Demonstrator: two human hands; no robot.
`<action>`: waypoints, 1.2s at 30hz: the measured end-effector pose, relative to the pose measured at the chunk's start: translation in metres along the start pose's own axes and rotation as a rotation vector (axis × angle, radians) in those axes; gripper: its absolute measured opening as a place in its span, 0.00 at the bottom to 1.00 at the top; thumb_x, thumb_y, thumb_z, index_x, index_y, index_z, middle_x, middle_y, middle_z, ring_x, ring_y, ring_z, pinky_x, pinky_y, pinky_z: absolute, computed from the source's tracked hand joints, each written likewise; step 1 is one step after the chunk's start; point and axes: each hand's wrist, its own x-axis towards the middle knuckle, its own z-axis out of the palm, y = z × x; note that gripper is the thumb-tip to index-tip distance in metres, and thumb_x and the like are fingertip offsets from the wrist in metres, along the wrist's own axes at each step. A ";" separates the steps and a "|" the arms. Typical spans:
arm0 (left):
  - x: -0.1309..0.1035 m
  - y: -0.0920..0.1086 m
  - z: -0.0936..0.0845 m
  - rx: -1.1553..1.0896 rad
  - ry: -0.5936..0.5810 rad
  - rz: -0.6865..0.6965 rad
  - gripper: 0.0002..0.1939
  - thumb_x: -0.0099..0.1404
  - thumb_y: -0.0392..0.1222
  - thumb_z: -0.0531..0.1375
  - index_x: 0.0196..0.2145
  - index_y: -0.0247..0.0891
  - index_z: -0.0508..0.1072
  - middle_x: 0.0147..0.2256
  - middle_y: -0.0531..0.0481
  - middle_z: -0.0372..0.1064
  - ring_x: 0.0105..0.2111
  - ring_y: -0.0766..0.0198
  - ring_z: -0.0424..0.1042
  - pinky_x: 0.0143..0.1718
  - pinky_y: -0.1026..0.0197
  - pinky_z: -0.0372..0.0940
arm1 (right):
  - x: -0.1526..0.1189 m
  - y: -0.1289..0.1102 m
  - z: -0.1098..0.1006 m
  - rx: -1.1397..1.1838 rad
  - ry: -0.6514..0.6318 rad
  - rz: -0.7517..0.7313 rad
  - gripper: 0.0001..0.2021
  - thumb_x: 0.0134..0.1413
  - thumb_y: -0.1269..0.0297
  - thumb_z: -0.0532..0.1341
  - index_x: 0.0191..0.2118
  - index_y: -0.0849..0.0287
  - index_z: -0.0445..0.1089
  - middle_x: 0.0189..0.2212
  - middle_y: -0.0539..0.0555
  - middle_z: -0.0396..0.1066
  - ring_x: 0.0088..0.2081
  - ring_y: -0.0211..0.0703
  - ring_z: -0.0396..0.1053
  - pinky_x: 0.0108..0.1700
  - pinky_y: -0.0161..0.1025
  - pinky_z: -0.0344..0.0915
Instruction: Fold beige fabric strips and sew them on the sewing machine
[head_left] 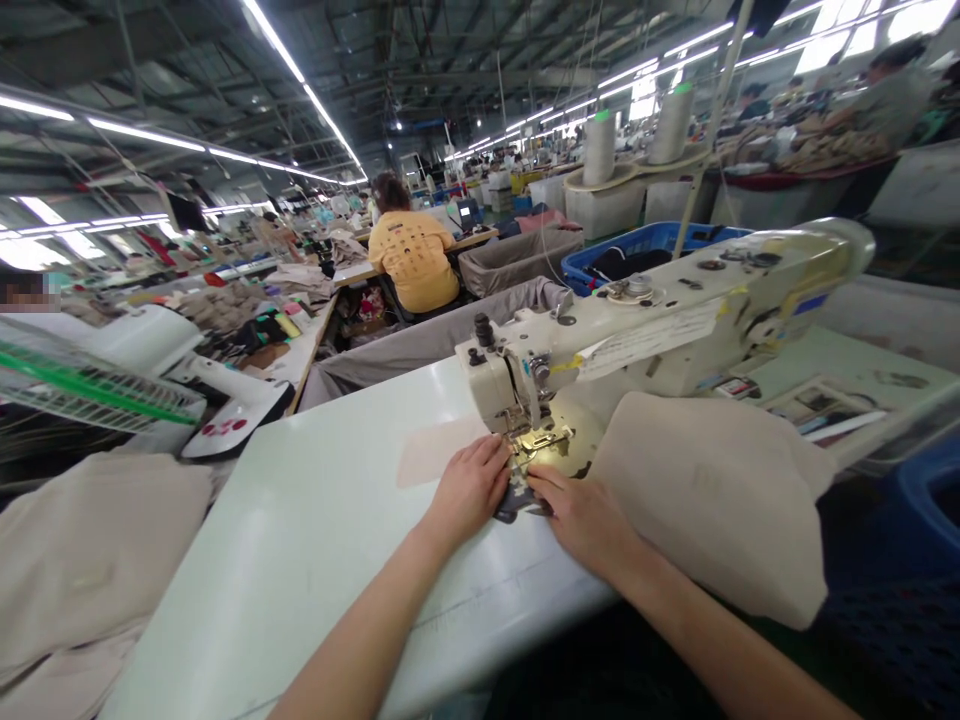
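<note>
A cream industrial sewing machine (pixel 645 320) stands on the pale green table. My left hand (pixel 472 485) is closed at the left of the needle area, its fingertips by the presser foot. Across from it, my right hand (pixel 585 512) has its fingers drawn together over the front edge of the brass-coloured needle plate (pixel 541 440). Whatever lies under the fingertips is too small or covered to make out. A flat beige fabric piece (pixel 431 455) rests on the table left of the machine. Beside my right forearm lies a larger beige cloth piece (pixel 712 490), partly over the table's edge.
More beige fabric (pixel 97 560) is piled at the lower left, below a white fan (pixel 150 350). Behind the machine are a grey cloth-lined bin (pixel 420 335), a blue basket (pixel 645 240) and thread cones (pixel 598 150). A co-worker in a yellow shirt (pixel 412 255) sits ahead.
</note>
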 end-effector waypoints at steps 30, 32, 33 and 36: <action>0.003 0.042 -0.006 0.020 -0.082 -0.080 0.10 0.71 0.36 0.55 0.47 0.32 0.71 0.50 0.39 0.68 0.50 0.50 0.65 0.50 0.49 0.70 | -0.004 0.005 -0.015 0.070 -0.100 -0.023 0.19 0.60 0.74 0.60 0.56 0.61 0.71 0.59 0.58 0.69 0.51 0.52 0.74 0.52 0.45 0.71; 0.004 0.041 -0.004 0.015 -0.072 -0.081 0.09 0.72 0.37 0.55 0.46 0.32 0.71 0.50 0.39 0.68 0.50 0.50 0.65 0.50 0.49 0.70 | -0.002 0.007 -0.017 0.070 -0.120 -0.017 0.20 0.59 0.76 0.59 0.56 0.61 0.71 0.59 0.57 0.69 0.51 0.52 0.74 0.53 0.45 0.71; 0.004 0.041 -0.003 0.012 -0.067 -0.083 0.09 0.72 0.37 0.56 0.46 0.32 0.72 0.50 0.39 0.68 0.50 0.50 0.66 0.50 0.49 0.70 | -0.002 0.007 -0.018 0.070 -0.125 -0.016 0.20 0.59 0.76 0.59 0.56 0.61 0.71 0.60 0.57 0.69 0.51 0.51 0.74 0.53 0.44 0.71; 0.002 0.040 -0.002 0.006 -0.044 -0.087 0.10 0.71 0.37 0.56 0.47 0.31 0.72 0.51 0.38 0.68 0.50 0.50 0.66 0.51 0.49 0.70 | -0.001 0.007 -0.019 0.070 -0.127 -0.015 0.20 0.58 0.76 0.58 0.56 0.61 0.71 0.60 0.56 0.69 0.52 0.51 0.73 0.54 0.44 0.70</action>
